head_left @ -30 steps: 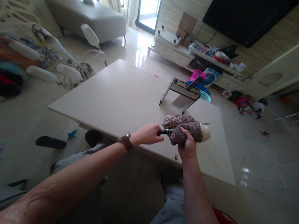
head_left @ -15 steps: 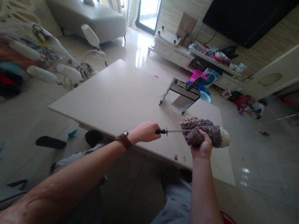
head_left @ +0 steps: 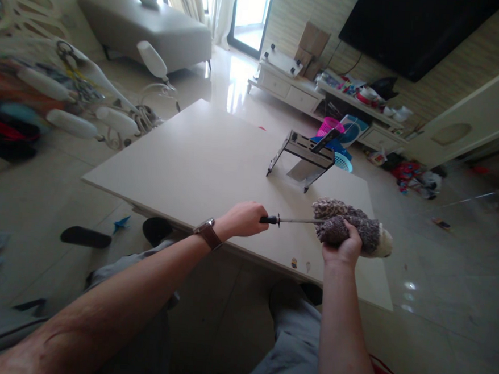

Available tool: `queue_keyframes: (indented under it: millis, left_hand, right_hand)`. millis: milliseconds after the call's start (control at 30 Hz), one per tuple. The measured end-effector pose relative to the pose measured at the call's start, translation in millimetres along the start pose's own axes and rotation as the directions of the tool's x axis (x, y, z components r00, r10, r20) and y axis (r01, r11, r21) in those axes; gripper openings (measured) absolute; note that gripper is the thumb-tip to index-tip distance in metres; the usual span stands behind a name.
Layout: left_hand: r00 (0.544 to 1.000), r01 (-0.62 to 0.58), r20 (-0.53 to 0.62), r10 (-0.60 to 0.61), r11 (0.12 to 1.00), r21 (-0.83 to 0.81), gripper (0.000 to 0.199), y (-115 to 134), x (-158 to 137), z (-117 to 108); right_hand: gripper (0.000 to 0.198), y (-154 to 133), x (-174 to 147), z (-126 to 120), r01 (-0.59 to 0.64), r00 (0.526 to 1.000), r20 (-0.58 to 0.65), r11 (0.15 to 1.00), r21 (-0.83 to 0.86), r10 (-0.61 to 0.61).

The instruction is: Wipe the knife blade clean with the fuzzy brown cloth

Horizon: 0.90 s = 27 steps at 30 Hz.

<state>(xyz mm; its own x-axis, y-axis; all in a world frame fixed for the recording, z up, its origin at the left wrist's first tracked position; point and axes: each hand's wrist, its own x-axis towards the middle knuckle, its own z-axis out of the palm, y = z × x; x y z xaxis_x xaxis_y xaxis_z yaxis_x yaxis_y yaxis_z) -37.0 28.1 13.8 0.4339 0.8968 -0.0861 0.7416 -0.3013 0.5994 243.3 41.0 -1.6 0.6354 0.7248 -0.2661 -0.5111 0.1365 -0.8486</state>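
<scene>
My left hand (head_left: pixel 247 218), with a watch on the wrist, is closed around the black handle of a thin grey rod (head_left: pixel 296 220) that has a small crosspiece at the handle. The rod points right, and its far end is hidden at a fluffy brown-grey and cream bundle (head_left: pixel 368 226). Around the bundle's near side wraps my right hand (head_left: pixel 345 246), thumb on top. Both are held above the near right part of the white table (head_left: pixel 179 153). I cannot tell how deep the rod reaches into the bundle.
A metal frame stand with a black bar (head_left: pixel 303 151) stands on the table, beyond my hands. Two small items (head_left: pixel 294 263) lie by the near edge. A chandelier-like fixture (head_left: pixel 117 121) sits left of the table. Baskets (head_left: pixel 330 126) and a TV cabinet (head_left: pixel 290 90) are behind.
My right hand and the fluffy bundle have shifted right and slightly toward me. A little more of the rod shows between the hands. My left hand has stayed almost still.
</scene>
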Motion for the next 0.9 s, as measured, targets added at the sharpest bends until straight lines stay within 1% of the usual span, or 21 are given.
queue_keyframes:
  millis: [100,300,500,600,700,900]
  left_hand:
    - [1.0,-0.001,-0.001,0.001,1.0,0.015,0.029,2,-1,0]
    - [1.0,-0.013,-0.018,0.014,1.0,0.022,0.028,2,-2,2]
    - [1.0,-0.002,-0.025,0.002,0.999,0.034,0.027,2,-3,8]
    - [1.0,0.001,-0.008,0.0,0.999,0.042,0.028,5,-3,9]
    - [1.0,0.005,0.004,-0.005,0.999,0.054,0.029,8,-3,10]
    - [1.0,0.007,-0.015,-0.006,0.998,0.063,0.027,11,-3,12]
  right_hand:
    - [0.027,-2,-2,2,-0.019,1.0,-0.007,1.0,0.013,0.019]
    - [0.031,-4,-8,6,-0.042,0.999,0.022,0.999,0.035,0.041]
    - [0.03,-4,-9,6,-0.063,0.997,0.047,0.998,0.009,0.062]
    - [0.028,-4,-12,7,-0.085,0.995,0.05,0.996,0.002,0.085]
    - [0.028,-2,-18,11,-0.102,0.993,0.064,0.995,0.004,0.101]
    - [0.03,7,-27,17,-0.133,0.988,0.084,0.991,0.0,0.133]
